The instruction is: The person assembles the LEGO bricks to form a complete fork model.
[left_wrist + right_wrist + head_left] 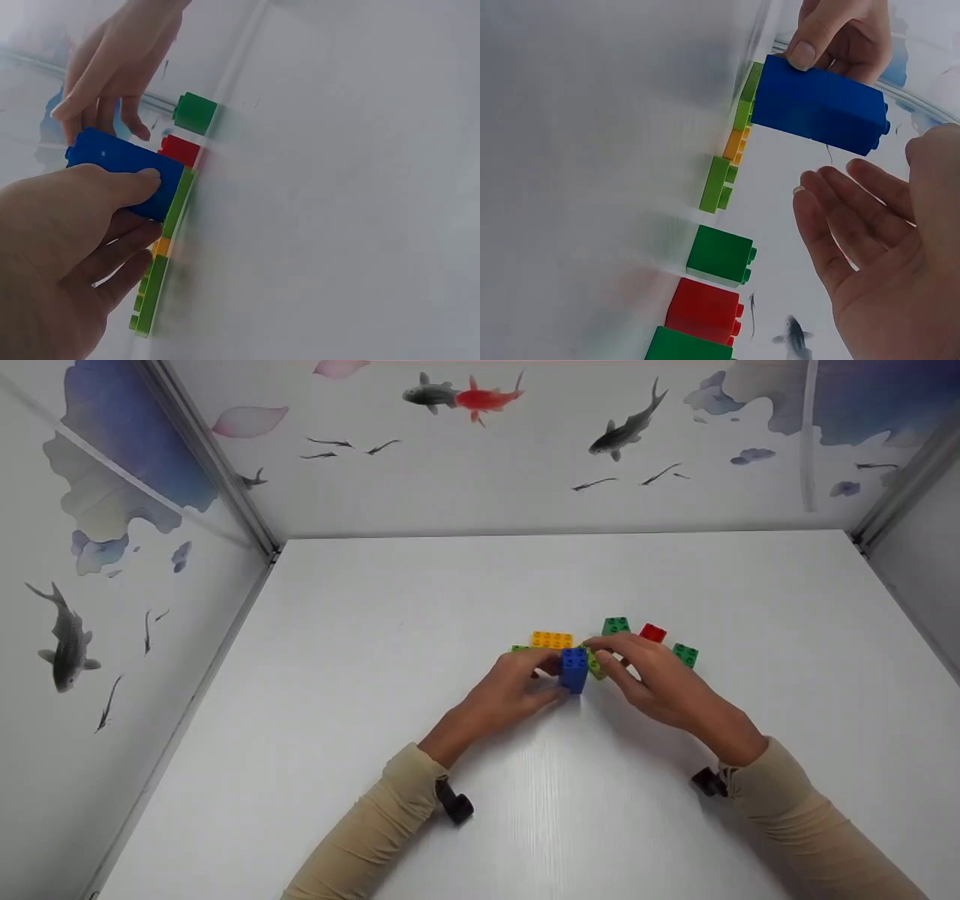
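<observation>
My left hand (514, 684) grips a tall blue building block (574, 669), studs up, with the thumb on its near side. In the left wrist view the thumb lies across the lower part of the block. Just to the right, my right hand (660, 679) hovers with its fingers spread and relaxed. Seen from the right wrist, a gap shows between those fingers and the blue block (821, 105). A light green brick (595, 665) lies behind the blue block, partly hidden by the right fingers. Beyond the left hand are a yellow brick (552, 639) and another light green brick (520, 648).
Past the right hand stand a green block (616, 625), a red block (652, 632) and a second green block (685, 655). White panels with painted fish border the white table (375, 622) at the back and sides.
</observation>
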Demonstrator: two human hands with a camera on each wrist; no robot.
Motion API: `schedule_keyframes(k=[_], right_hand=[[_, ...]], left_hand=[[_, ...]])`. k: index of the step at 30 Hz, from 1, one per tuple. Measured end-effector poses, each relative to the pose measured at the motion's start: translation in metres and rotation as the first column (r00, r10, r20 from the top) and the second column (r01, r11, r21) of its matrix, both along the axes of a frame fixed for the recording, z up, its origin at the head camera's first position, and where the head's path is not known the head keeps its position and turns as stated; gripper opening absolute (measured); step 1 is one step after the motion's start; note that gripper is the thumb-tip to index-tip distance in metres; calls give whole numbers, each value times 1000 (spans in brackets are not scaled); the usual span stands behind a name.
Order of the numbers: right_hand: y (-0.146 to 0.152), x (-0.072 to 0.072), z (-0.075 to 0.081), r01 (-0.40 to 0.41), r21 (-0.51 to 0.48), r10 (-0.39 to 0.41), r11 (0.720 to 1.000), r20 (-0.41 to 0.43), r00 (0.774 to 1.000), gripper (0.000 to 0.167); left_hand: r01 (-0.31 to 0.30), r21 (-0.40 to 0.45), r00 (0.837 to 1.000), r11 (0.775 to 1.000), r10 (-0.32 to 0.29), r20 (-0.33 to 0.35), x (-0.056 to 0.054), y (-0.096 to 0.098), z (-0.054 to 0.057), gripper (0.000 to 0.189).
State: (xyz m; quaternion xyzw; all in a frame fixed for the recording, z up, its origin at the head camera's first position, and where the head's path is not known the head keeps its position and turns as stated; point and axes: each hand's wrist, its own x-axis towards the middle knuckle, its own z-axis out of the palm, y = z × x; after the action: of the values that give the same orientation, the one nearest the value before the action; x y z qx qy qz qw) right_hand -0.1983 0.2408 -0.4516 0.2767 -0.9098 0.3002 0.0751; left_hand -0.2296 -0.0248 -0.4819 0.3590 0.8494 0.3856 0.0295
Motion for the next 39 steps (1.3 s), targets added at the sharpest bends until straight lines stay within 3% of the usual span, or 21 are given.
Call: schedule_keyframes(k=[4,10,17,21,26,33,39], right_hand=[[2,-4,-2,31,31,-32,999,22,999,33],[3,-6,-4,93,134,-115,987,161,980,44],[6,-5,-7,99,203,-137,974,183,973,48],[7,-6,-9,96,224,-141,970,194,971,48],[8,-7,-10,85,223,-132,971,205,970,44],[10,-5,-10,56,205,-101,977,214,972,43],[9,-5,-10,56,222,-107,973,225,968,45]], left_hand=[[-66,10,997,998,66,-35,-8,-7,4,46],[-188,48,981,981,190,-34,-22,-22,8,45],[-376,72,925,924,378,-20,-41,-45,7,45],[-449,52,894,892,448,15,-46,-56,4,46],[-483,14,874,876,481,65,-49,-62,0,44],[-472,8,874,881,468,130,-49,-65,-4,41],[-479,-1,868,878,474,145,-49,-67,-3,73]])
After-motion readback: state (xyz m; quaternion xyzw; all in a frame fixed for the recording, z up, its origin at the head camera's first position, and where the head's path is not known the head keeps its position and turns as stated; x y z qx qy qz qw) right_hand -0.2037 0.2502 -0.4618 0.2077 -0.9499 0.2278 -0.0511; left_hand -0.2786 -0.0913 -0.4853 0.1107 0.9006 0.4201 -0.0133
